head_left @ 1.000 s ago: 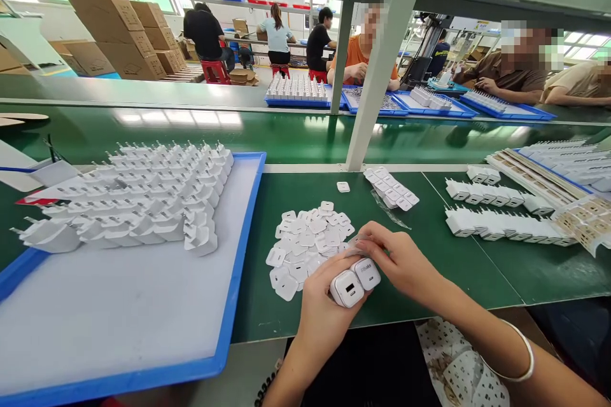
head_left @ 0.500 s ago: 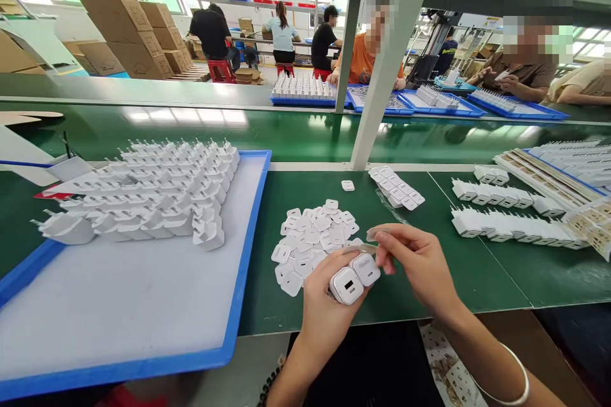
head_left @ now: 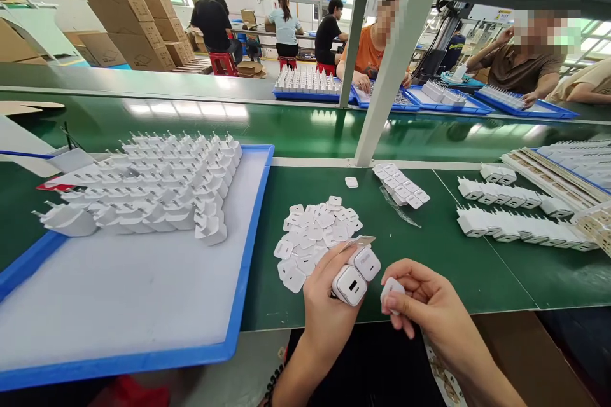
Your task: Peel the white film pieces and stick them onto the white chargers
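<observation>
My left hand [head_left: 324, 315] is wrapped round two white chargers, their port faces turned up towards me. The nearer charger [head_left: 344, 296] shows one larger and one smaller port; the farther charger [head_left: 366, 264] shows a small slot and faint lettering. A thin clear strip [head_left: 366, 240] sticks out behind them by the left fingers. To the right, my right hand [head_left: 429, 302] pinches a small white square cover plate [head_left: 392, 289] between thumb and fingers, apart from the chargers. Just beyond my left hand lies a loose pile of white cover plates [head_left: 312, 232].
A blue-rimmed tray [head_left: 238, 292] at left bears rows of white plug chargers [head_left: 167, 203]. A sheet of cover plates [head_left: 401, 184] and a single plate [head_left: 351, 182] lie beyond the pile. More chargers [head_left: 520, 226] line the right. A post [head_left: 382, 95] rises ahead; co-workers sit across.
My right hand has come down and towards me from beside the strip and now shows a cover plate in its fingers. My left hand keeps both chargers in nearly the same place.
</observation>
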Tool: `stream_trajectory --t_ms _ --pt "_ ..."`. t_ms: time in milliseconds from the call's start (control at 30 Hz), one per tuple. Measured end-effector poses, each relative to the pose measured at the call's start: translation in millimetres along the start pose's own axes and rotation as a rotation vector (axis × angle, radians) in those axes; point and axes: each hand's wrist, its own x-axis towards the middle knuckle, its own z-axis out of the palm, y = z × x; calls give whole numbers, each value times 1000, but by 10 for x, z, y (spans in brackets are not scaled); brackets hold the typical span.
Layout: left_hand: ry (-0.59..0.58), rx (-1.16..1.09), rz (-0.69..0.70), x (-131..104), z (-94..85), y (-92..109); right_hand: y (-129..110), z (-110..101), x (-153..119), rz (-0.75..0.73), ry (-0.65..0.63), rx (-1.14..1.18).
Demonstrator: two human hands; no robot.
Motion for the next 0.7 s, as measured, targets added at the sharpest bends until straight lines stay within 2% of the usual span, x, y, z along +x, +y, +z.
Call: stream_trajectory --t_ms 67,167,400,533,700 --pt "17 19 17 -7 5 -15 53 -2 -11 -28 36 -16" --pt "24 25 27 -17 10 -26 95 -2 -47 -42 23 -9" --pt "51 120 132 -43 20 -48 49 8 -77 73 33 68" --pt "67 183 231 -35 34 -62 53 49 -43 122 -32 163" --pt "63 198 255 -17 39 -59 80 115 -30 126 -52 222"
